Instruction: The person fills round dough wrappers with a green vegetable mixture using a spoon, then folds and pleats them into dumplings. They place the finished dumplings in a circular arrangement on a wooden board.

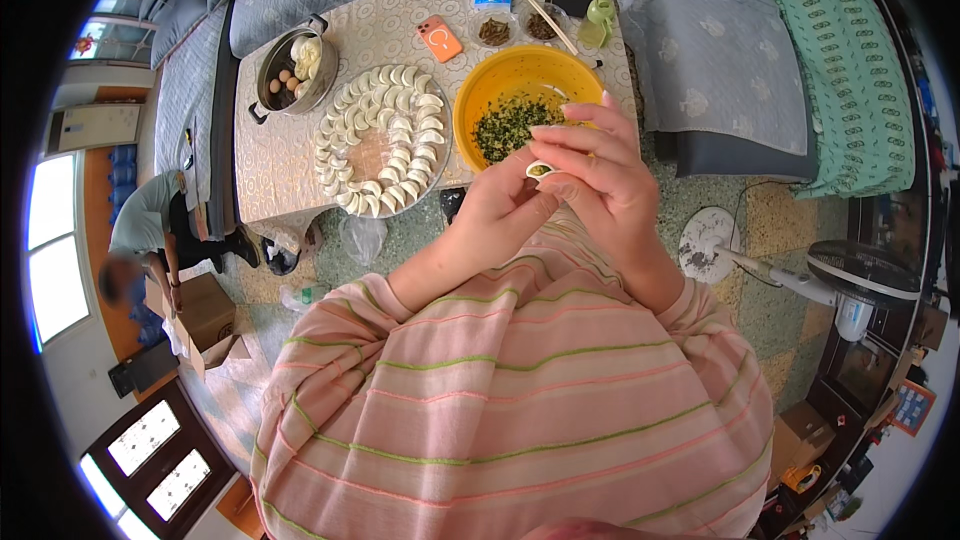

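A partly closed dumpling [538, 169] with green filling showing is held between my left hand [501, 206] and my right hand [611, 180], just over the near edge of a yellow plastic bowl [466, 90]. Chopped green filling [502, 127] lies in the bowl, partly hidden by my right hand. Left of the bowl, a round tray [442, 165] carries rings of folded dumplings [401, 136], with a floury bare patch in its middle.
On the patterned tablecloth [375, 22] stand a steel pot [326, 79] with eggs, an orange phone [439, 39], small bowls, chopsticks [551, 21], tissues and a green bottle [596, 24]. A person [154, 217] bends over a cardboard box [202, 311] at left. A fan [855, 270] stands at right.
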Demonstrator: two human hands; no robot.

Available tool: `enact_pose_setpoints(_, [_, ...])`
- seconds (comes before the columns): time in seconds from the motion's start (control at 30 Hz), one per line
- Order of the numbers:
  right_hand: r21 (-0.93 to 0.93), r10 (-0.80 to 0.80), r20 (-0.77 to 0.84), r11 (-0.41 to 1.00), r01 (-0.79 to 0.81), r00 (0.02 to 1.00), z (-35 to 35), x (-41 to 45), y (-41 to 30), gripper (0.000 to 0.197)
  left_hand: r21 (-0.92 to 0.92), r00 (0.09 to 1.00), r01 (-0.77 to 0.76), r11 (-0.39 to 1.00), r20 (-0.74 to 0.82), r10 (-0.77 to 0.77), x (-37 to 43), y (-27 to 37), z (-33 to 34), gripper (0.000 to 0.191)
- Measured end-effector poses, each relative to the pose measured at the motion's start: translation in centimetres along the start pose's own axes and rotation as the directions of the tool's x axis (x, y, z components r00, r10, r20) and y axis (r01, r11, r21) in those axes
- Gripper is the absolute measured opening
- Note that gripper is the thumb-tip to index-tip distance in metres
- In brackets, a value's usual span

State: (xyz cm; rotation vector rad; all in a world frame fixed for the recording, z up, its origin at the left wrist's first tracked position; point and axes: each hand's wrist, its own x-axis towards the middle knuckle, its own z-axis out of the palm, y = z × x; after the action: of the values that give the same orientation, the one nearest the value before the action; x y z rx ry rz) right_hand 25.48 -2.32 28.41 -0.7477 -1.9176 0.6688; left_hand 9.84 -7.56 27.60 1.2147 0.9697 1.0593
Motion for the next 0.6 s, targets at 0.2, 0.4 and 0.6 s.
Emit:
enact_pose_setpoints(0.2, [-0.037, -0.03, -0.081, 0.999, 0.027, 0.996, 0.6, -0.6, 0.1, 0.014, 0.105, 0.996, -0.071, 0.992, 0.065, 0.064, -0.1, -0.3, -0.1, 0.034])
enact_pose_setpoints(0.4, [-0.088, -0.047, -0.076, 0.995, 0.04, 0.996, 0.4, -0.7, 0.2, 0.018, -0.228, 0.999, 0.015, 0.973, -0.036, -0.023, -0.3, 0.3, 0.8, 0.037])
enact_pose_setpoints(0.6, [-0.071, -0.033, 0.02, 0.997, 0.034, 0.999, -0.4, 0.2, -0.9, 0.026, 0.005, 0.996, -0.013, 1.0, -0.087, 0.013, -0.6, -0.1, 0.0, 0.033])
